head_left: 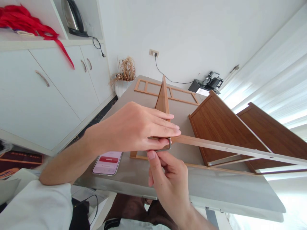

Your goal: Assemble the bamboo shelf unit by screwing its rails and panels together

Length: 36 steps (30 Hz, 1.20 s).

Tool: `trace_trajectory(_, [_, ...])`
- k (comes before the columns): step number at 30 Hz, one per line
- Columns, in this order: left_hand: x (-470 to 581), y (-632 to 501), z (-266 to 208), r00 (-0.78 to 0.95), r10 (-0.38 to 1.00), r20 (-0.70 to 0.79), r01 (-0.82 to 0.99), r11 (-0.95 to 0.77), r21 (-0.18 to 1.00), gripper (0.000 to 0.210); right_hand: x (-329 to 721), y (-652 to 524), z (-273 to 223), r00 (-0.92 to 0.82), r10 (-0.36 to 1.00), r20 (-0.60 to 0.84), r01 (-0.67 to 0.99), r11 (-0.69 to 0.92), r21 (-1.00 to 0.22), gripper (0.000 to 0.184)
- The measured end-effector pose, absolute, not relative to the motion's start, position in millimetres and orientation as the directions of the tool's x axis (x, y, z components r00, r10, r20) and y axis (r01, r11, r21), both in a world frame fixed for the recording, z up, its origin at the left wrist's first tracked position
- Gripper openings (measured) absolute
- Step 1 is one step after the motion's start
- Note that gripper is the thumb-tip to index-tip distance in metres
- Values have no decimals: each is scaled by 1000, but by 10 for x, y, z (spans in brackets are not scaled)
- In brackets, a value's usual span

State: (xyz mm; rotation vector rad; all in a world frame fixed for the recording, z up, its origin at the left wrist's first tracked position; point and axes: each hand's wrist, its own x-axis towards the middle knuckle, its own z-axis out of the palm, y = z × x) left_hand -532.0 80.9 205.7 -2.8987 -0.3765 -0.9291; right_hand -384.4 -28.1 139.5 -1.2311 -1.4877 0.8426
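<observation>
Desk: a grey, smooth-topped desk (227, 188) with a rounded near edge carries the wooden parts.
Left hand (139, 126): fingers straight and close together, laid over the wooden joint; whether the hidden palm side grips it, I cannot tell.
Right hand (171, 182): thumb and forefinger pinch the hex key, just below the left fingers.
Hex key: a bent, grey metal hex key (165, 149), at the joint, above the desk toward its near edge.
Joint: a brown upright wooden board (163, 97) meets a long, pale-edged wooden rail (223, 147) running toward the right end.
Far edge: a slim, light-brown wooden frame (183, 101) lies flat.
Right end: two broad brown wooden panels (223, 127) stand tilted.
Near edge, left: a lit, white-edged phone (107, 167) lies face up.
</observation>
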Motion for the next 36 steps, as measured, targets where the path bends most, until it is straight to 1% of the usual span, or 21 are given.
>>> trace_trajectory(2, [-5319, 810, 2057, 784, 198, 589, 250, -968, -7, 23, -3846, -284, 1376, -23, 920, 392, 386, 369, -845, 27])
trace_trajectory(4, [-5319, 809, 2057, 780, 180, 599, 241, -970, -22, 23, -3815, -296, 1346, -77, 850, 521, 483, 489, -726, 18])
trace_trajectory(6, [-5317, 804, 2056, 775, 181, 606, 246, -969, -25, 22, -3738, -313, 1316, -118, 782, 612, 582, 554, -595, 17])
trace_trajectory(9, [-5314, 797, 2053, 769, 200, 607, 261, -965, -13, 21, -3547, -332, 1295, -160, 720, 676, 711, 559, -427, 19])
trace_trajectory(14, [-5322, 808, 2037, 770, 207, 603, 262, -965, -2, 23, -3250, -291, 1331, -215, 713, 668, 832, 492, -257, 14])
trace_trajectory(17, [-5326, 818, 2029, 779, 205, 593, 256, -967, -2, 24, -3191, -245, 1343, -235, 722, 651, 864, 462, -201, 13])
trace_trajectory(30, [-5330, 825, 2022, 770, 184, 611, 233, -973, -1, 23, -3189, -241, 1406, -268, 723, 637, 893, 435, -118, 11])
trace_trajectory(36, [-5315, 830, 2022, 765, 171, 621, 232, -972, -19, 23, -3185, -316, 1471, -290, 697, 656, 932, 361, 29, 11])
